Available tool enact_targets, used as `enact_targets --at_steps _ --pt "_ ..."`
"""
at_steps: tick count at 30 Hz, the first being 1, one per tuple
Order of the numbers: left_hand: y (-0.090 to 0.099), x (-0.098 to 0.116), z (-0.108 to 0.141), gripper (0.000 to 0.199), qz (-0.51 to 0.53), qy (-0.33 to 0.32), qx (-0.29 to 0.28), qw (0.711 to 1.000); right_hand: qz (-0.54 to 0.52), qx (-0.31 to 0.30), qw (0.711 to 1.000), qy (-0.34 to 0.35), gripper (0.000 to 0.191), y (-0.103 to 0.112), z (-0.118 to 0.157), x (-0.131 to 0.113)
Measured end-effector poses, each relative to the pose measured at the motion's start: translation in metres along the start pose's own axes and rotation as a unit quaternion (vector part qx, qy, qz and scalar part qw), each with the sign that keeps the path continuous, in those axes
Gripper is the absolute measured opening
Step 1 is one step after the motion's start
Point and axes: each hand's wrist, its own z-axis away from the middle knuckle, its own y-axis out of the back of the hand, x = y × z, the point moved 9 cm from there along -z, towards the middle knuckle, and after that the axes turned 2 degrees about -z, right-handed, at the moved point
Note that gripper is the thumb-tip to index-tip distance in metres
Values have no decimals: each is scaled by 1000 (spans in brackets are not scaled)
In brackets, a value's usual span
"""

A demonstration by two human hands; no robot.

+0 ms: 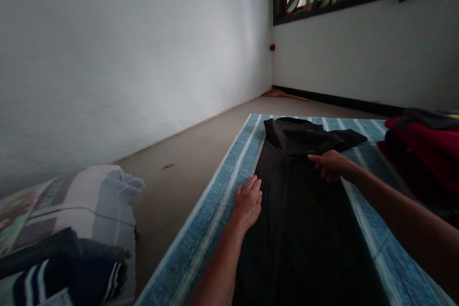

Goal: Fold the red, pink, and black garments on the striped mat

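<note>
A long black garment (304, 229) lies spread on a blue and white striped cloth (215, 201), its collar at the far end and a sleeve reaching to the right. My left hand (248, 203) rests on the garment's left edge, fingers extended and holding nothing. Over the upper right part of the garment is my right hand (329, 165), its index finger stretched out to the left and the other fingers curled. Whether those curled fingers hold any fabric is hidden.
Folded red and dark clothes (430, 153) are piled at the right. A pale bag (93, 201) and dark clothing (68, 267) sit at the lower left. A small loop (167, 166) lies on the floor. Behind are white walls and a window with items on its sill.
</note>
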Motion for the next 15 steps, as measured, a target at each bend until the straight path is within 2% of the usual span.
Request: enact_targets --at_steps 2,3,4,5,6,8,9,11,15 --pt "2 -2 0 43 16 -10 -7 1000 55 -51 996 49 27 -28 31 -8" --pt "6 -4 -1 43 29 -19 0 999 85 -76 988 101 20 -45 51 -16" --pt "12 -7 -2 42 43 -28 12 999 169 -88 952 238 13 -63 77 -37" --pt "18 -10 -4 42 57 -36 28 997 240 -93 899 353 13 -82 107 -51" --pt "23 -13 -5 41 69 -43 43 996 290 -101 846 436 16 -101 136 -59" --pt "32 -18 -5 40 85 -56 72 992 351 -127 759 533 17 -136 181 -59" --pt "35 -19 -4 40 87 -65 83 991 365 -126 729 565 17 -148 197 -57" --pt "37 -16 -1 42 79 -82 91 989 400 -86 688 599 16 -164 213 -51" --pt "26 -5 6 46 22 -101 57 993 452 5 640 621 15 -175 215 -40"
